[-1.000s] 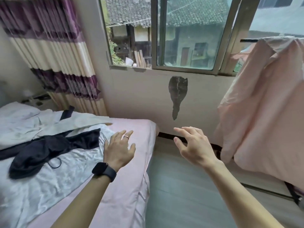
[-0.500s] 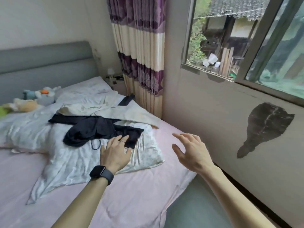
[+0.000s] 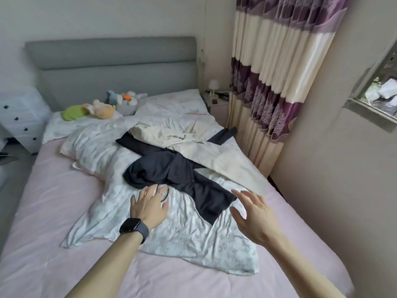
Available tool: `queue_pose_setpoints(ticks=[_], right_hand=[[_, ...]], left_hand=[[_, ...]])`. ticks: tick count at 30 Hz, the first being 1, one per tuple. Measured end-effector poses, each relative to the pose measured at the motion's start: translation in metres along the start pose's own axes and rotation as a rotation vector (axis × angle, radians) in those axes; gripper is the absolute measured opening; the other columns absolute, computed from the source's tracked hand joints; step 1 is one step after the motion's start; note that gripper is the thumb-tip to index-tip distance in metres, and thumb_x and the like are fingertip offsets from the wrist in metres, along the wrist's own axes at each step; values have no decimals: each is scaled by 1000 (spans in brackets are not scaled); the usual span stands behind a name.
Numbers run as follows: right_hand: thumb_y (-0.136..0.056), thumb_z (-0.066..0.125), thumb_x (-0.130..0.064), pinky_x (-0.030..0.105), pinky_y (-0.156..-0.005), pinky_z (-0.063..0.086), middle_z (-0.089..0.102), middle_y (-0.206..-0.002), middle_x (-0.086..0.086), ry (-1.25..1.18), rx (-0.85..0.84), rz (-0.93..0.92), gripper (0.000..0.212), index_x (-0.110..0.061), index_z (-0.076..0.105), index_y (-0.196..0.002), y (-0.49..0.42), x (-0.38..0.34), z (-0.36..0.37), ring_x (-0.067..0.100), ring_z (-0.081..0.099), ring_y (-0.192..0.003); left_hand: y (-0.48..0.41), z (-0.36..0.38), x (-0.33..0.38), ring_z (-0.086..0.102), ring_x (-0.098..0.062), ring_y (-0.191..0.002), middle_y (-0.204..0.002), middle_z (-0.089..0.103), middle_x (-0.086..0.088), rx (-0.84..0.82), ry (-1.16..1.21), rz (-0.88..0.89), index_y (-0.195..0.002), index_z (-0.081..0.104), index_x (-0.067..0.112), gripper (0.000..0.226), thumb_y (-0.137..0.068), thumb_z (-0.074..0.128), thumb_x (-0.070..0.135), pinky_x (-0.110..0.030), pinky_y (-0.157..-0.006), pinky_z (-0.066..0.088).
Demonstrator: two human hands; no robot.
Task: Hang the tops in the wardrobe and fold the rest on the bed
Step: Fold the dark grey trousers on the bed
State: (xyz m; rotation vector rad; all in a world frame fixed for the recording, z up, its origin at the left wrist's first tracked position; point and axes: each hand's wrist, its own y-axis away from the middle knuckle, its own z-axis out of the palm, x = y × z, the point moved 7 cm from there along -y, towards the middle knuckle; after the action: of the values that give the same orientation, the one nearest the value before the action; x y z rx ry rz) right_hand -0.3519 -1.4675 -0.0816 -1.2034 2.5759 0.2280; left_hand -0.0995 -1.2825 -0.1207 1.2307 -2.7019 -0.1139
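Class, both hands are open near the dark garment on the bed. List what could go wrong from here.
1. The cream garment overlaps the dark garment, so lifting the dark one may drag it along.
2. The left hand lies over the rumpled quilt beside a thin dark loop; it might catch either.

Bed: one, with one grey headboard at 12 o'clock.
Garments: two, one dark garment at centre and one cream garment just beyond it.
Quilt: one.
Soft toys: three at 11 o'clock, a green toy, a tan toy and a blue-and-white toy.
Hands: two, left hand and right hand.
Watch: one.
Ring: one.
Curtain: one, at 2 o'clock.
Lamp: one.
Chest of drawers: one, at 9 o'clock.
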Motion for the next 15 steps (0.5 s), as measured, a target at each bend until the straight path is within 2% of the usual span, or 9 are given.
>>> queue_pose_setpoints(ticks=[3,9,12,15], right_hand=[[-100,37,-59,35,-116,32,38,-157,-10,47,-77,-37,59,-42,28,-156,-61,4,49,17,27,-146],[-101,36,-56,39,-118,31,24,-164,-6,49,-315,-159,59,-40,23,-156,-156,-2,220,20,16,-151],[-102,36,-55,42,-122,21,8,-168,-1,89,-407,-289,62,-38,17,-158,-193,-20,308,21,6,-154],[-102,36,-57,47,-126,3,-17,-168,1,162,-468,-404,69,-38,3,-160,-226,-41,393,24,-15,-155]], left_hand=[[-47,36,-19,26,-19,-143,-159,28,9,-47,-35,-63,-153,32,36,58,-97,45,46,-47,-113,26],[-131,145,-67,16,-23,-149,-164,17,4,-148,-106,-170,-155,26,36,62,-97,45,44,-50,-116,23],[-168,189,-91,13,-27,-150,-165,8,-2,-155,-145,-204,-156,20,34,67,-96,48,44,-53,-117,21],[-213,224,-122,11,-31,-150,-166,-6,-6,-115,-206,-254,-159,7,32,79,-96,53,44,-54,-116,21]])
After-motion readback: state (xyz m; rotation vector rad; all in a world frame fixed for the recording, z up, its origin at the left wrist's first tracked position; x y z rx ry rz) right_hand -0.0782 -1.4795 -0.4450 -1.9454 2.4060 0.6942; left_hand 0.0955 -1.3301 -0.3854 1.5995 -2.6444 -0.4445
